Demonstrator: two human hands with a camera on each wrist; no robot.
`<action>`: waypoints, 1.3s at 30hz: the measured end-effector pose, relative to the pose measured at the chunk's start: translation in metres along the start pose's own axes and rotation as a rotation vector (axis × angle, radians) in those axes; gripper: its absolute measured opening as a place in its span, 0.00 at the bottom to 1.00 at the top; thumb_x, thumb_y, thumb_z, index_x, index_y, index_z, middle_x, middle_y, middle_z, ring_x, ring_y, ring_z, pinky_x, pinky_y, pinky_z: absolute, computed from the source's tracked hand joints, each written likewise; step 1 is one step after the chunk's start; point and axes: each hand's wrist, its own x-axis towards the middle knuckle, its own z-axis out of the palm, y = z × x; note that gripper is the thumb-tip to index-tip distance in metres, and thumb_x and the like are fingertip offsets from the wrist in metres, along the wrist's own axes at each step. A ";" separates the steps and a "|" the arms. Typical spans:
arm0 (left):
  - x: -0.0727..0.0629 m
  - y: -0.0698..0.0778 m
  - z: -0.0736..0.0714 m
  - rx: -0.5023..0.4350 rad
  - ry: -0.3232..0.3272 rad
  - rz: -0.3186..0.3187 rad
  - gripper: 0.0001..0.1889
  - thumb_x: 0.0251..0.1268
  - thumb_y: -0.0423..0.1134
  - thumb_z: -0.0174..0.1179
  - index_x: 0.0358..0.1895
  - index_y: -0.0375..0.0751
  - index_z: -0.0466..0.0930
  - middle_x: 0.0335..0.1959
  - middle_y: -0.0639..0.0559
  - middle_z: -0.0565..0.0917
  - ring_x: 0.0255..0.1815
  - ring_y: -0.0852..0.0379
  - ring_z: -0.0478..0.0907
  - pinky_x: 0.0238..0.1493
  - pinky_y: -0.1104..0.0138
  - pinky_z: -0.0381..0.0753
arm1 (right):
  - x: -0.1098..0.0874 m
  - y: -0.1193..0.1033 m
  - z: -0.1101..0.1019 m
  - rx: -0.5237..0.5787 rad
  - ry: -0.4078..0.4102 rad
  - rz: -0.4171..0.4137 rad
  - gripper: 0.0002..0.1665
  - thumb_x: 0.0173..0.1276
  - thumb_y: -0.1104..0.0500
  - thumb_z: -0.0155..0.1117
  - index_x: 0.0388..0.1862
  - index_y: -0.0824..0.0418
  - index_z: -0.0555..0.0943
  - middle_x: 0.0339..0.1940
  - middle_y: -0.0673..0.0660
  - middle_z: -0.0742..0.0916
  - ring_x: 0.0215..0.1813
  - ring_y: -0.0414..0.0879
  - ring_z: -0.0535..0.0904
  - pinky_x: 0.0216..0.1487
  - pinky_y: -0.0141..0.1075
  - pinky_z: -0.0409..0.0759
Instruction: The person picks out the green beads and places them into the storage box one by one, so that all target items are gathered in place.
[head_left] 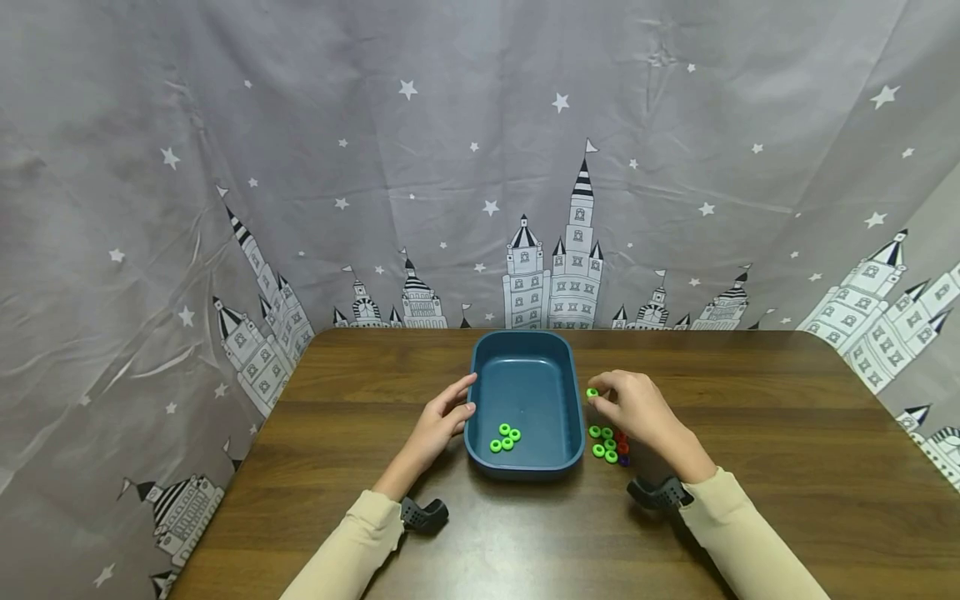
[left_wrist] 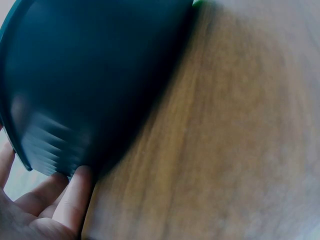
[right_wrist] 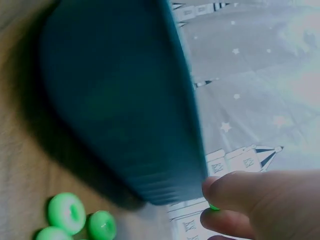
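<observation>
A dark blue plastic bin (head_left: 522, 473) stands on the table with several small green rings (head_left: 507, 443) inside, towards its near left. My left hand (head_left: 444, 417) touches the bin's left side; in the left wrist view its fingertips (left_wrist: 80, 180) rest against the outer wall. Just off the bin's right side, my right hand (head_left: 633, 407) pinches one green ring (head_left: 592, 392) between thumb and fingers. That ring is mostly hidden by the fingers in the right wrist view. Below this hand lies a group of loose green rings (head_left: 598, 451), beside red rings (head_left: 622, 448) and a purple piece (head_left: 624, 461), partly covered.
The brown wooden table (head_left: 360, 375) extends to both sides of the bin. Behind it hangs a grey curtain (head_left: 450, 167) printed with castles and stars. Black wrist devices (head_left: 426, 517) are worn below both hands.
</observation>
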 end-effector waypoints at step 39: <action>0.001 0.000 -0.001 -0.003 -0.021 -0.008 0.28 0.77 0.35 0.52 0.78 0.41 0.63 0.74 0.28 0.66 0.67 0.37 0.75 0.59 0.57 0.85 | 0.037 -0.062 0.031 0.085 -0.097 -0.163 0.10 0.64 0.61 0.72 0.43 0.63 0.89 0.38 0.55 0.92 0.36 0.46 0.86 0.39 0.34 0.84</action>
